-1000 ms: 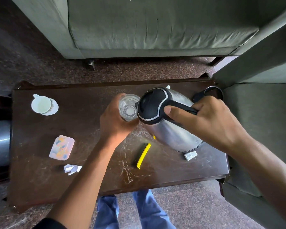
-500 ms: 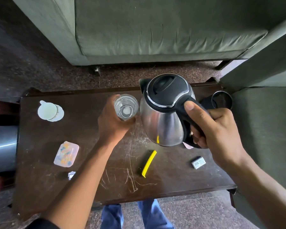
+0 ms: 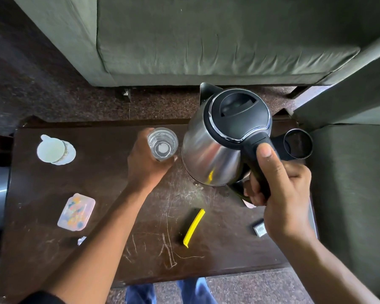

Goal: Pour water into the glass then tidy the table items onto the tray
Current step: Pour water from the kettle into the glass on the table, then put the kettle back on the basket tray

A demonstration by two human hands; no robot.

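the left hand (image 3: 148, 166) is wrapped around the clear drinking glass (image 3: 162, 144), fingers curled round its side, holding it over the far middle of the scratched dark wooden table (image 3: 110, 216). the right hand (image 3: 279, 194) is clenched on the black handle of the stainless steel electric kettle (image 3: 223, 139), thumb laid along the top of the handle, fingers curled underneath. the kettle sits just right of the glass, apart from it, its black lid facing up and its spout pointing away toward the green sofa (image 3: 206, 40).

a second ago the kettle was tipped with its spout over the glass; since then it has swung upright and drawn back to the right, while the left hand has kept its grasp on the glass in much the same place. the black round kettle base (image 3: 297, 143) lies behind the handle.
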